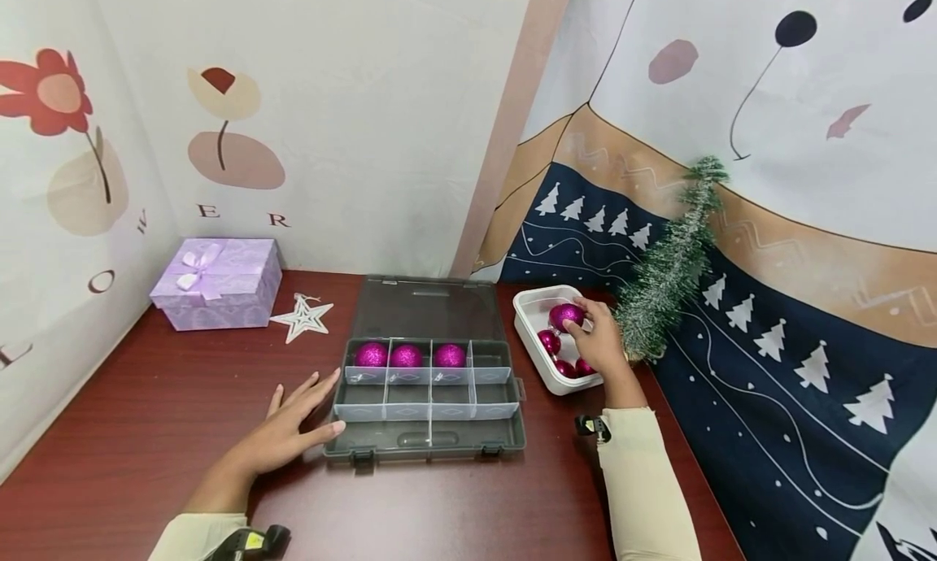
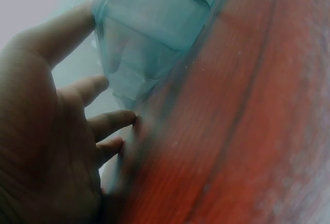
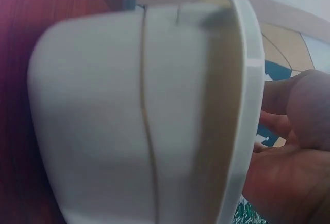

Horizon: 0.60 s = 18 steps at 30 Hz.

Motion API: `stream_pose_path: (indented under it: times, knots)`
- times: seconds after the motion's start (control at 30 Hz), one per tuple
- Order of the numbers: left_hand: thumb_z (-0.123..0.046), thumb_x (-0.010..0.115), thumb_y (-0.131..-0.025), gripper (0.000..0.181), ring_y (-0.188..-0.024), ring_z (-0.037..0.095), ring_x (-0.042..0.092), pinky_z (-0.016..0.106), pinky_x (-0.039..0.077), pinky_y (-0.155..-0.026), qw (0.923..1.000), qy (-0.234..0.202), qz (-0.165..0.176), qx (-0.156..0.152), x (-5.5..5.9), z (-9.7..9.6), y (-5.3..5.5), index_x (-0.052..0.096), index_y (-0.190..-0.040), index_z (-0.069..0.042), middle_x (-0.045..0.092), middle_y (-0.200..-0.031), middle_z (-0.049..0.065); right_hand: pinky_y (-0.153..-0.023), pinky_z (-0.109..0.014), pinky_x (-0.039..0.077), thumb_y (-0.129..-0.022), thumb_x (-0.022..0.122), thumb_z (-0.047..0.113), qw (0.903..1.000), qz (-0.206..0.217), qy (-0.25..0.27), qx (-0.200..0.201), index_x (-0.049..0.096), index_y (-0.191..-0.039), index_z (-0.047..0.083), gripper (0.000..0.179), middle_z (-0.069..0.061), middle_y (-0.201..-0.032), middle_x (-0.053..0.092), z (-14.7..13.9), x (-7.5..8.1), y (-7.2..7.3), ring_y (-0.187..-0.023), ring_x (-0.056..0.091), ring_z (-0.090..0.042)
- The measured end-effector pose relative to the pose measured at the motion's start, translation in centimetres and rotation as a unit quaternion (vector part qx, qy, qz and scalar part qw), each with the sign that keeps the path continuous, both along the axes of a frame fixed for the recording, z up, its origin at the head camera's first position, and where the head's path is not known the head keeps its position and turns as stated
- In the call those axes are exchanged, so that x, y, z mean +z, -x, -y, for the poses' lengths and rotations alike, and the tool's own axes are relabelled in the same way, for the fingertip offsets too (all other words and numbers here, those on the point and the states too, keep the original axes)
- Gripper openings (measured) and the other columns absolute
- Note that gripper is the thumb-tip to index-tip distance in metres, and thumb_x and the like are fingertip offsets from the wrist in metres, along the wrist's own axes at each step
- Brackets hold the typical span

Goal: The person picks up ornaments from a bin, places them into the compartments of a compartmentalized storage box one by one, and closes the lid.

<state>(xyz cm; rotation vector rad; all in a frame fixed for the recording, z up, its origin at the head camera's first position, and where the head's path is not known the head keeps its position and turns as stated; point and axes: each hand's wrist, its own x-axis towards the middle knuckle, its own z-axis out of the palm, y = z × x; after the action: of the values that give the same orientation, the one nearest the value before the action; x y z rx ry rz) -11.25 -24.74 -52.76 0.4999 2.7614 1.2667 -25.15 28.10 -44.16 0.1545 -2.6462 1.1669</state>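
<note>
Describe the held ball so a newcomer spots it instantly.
On the red-brown table, right of the grey compartment box, stands a white tub. At the tub, the right hand pinches the held ball. It is glittery purple; the other balls in the tub look smooth, shiny and redder.

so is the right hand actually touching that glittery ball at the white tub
Touching: the head view shows the right hand pinching the glittery ball, thumb and fingers against its surface.

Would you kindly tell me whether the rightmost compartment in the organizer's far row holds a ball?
No, that compartment is bare, while glittery balls occupy the other three.
</note>
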Motion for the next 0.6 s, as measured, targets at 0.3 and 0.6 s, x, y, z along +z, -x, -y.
stream_pose_path:
  times: [0.3, 0.6]
  knots:
    - [-0.041, 0.073, -0.101, 0.085, -0.163, 0.063, 0.016, 0.083, -0.017, -0.124, 1.0, -0.001, -0.002, -0.001, 0.1, -0.1, -0.1, 0.034, -0.172, -0.015, 0.037, -0.175, 0.025, -0.117, -0.061, 0.052, -0.106, 0.067, 0.0, 0.9951, -0.01, 0.096, 0.02, 0.055, -0.154, -0.007, 0.05, -0.031, -0.147, 0.046, 1.6, -0.1, -0.5, -0.142, 0.052, -0.051]
    - [-0.04, 0.074, -0.101, 0.085, -0.162, 0.063, 0.017, 0.085, -0.014, -0.124, 1.0, 0.002, -0.006, -0.001, 0.1, -0.1, 0.0, 0.034, -0.172, -0.015, 0.038, -0.175, 0.025, -0.086, -0.01, 0.051, -0.105, 0.068, -0.001, 0.9844, 0.01, 0.163, 0.065, 0.056, -0.149, -0.006, 0.046, -0.03, -0.15, 0.054, 3.7, 0.1, -1.4, -0.138, 0.057, -0.042]
